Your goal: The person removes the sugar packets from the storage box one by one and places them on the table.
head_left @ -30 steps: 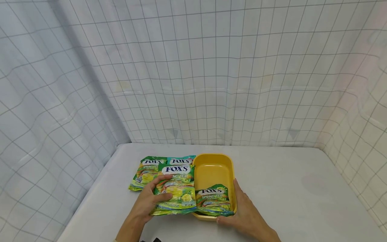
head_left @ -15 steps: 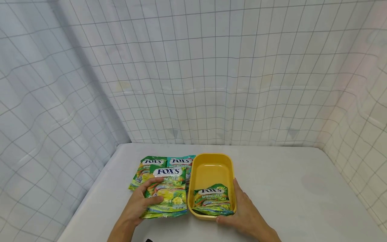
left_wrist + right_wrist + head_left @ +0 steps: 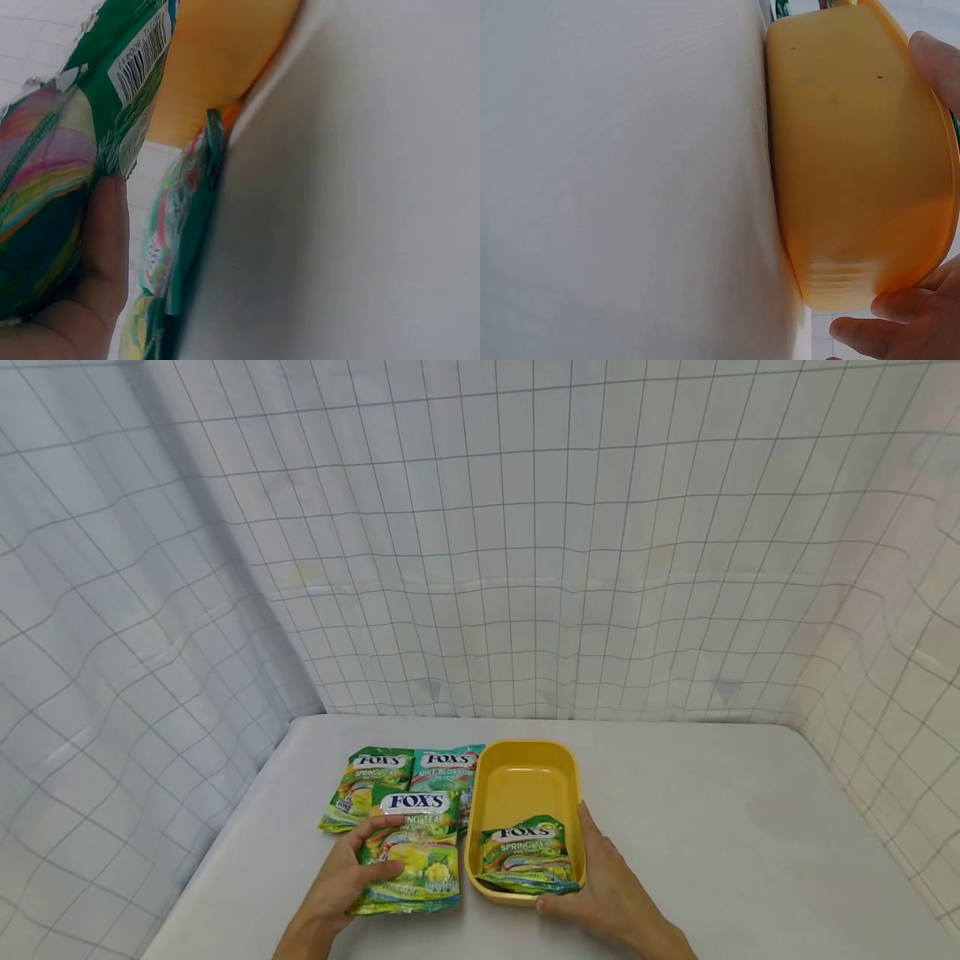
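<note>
1. Left hand (image 3: 341, 875): grips the front Spring Tea packet (image 3: 422, 852) between thumb and fingers, raised above the white table (image 3: 720, 827), label showing.
2. Rear Spring Tea packet (image 3: 358, 789): lies behind the left hand – partly covered by the held packet.
3. Mint Blossom packet (image 3: 442, 768): lies just beside it, lower part hidden.
4. Yellow tray (image 3: 522, 793): rests on the table – inner Spring Tea packet (image 3: 527, 856) at its near end.
5. Right hand (image 3: 609, 893): holds the tray's near right corner, thumb at the near end, fingers along the right wall.

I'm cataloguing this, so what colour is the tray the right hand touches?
The tray is yellow, seen best in the head view.
</note>
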A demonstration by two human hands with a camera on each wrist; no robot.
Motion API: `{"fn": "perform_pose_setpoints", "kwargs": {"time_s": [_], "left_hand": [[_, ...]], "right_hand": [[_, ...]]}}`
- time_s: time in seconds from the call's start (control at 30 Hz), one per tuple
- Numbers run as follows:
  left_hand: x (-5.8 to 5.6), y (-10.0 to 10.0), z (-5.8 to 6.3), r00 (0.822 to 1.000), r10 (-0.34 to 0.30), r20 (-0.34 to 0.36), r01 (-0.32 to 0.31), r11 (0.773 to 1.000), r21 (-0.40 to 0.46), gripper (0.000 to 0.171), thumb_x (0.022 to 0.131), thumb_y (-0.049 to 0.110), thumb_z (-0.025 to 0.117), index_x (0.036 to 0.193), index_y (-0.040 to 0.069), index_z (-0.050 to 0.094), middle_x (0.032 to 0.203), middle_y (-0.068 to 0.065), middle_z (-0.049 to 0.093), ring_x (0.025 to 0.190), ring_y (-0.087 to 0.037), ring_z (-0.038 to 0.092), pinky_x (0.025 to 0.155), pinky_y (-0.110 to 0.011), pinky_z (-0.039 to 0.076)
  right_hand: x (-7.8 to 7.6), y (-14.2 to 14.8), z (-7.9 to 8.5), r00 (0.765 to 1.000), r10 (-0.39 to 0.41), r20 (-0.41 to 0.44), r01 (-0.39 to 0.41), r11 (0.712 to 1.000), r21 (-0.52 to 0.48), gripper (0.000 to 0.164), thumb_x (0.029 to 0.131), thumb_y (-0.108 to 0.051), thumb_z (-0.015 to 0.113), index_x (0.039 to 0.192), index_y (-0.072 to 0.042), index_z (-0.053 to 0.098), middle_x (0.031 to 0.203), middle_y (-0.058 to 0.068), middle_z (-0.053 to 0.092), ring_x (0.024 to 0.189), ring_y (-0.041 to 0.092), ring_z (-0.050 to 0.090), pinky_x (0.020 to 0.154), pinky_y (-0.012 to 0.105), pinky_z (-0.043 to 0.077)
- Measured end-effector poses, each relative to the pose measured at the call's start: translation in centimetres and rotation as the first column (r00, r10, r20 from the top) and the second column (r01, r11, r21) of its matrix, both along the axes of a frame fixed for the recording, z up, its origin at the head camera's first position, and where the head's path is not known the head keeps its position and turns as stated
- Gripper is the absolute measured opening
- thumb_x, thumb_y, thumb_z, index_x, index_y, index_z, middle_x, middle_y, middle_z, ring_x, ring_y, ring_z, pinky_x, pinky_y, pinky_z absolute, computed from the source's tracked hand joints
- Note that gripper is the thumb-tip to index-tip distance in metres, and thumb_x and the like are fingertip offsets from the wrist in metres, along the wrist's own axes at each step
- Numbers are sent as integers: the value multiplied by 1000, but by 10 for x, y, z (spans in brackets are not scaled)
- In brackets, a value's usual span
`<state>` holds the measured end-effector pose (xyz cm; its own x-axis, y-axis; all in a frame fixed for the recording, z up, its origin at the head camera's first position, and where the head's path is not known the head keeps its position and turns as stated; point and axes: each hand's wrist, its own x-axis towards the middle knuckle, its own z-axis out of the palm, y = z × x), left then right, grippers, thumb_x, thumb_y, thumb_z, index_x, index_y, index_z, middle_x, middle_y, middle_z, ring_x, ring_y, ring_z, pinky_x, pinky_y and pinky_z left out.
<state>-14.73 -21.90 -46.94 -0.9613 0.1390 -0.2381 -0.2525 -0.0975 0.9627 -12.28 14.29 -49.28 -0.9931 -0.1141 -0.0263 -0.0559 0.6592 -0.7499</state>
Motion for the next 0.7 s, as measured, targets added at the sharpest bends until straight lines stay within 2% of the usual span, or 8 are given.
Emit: {"fn": "perform_pose_setpoints", "kwargs": {"time_s": [0.17, 0.47, 0.7], "left_hand": [[1, -1, -9, 999, -32, 16, 32, 999, -33, 62, 85, -7, 77, 141, 10, 58, 139, -16, 49, 107, -26, 62, 87, -37, 57], [7, 7, -18, 999, -48, 26, 51, 991, -125, 65, 82, 0, 82, 142, 8, 57, 138, -16, 52, 105, -26, 61, 87, -35, 55], [12, 11, -23, 996, -87, 20, 89, 991, -104, 67, 82, 1, 82, 143, 6, 55, 128, -13, 59, 103, -27, 63, 86, -38, 56]], "right_hand": [[0, 1, 0, 1000, 6, -8, -6, 1000, 2, 145, 60, -76, 84, 165, -10, 8, 164, 14, 28, 135, 32, 43, 111, 59, 35], [0, 2, -1, 1000, 6, -22, -6, 1000, -9, 145, 60, -74, 85, 165, -10, 7, 164, 13, 29, 135, 31, 44, 111, 59, 35], [1, 2, -2, 1000, 2, -16, -2, 1000, -8, 145, 60, -73, 85, 165, -12, 6, 165, 11, 28, 135, 30, 43, 112, 57, 35]]}}
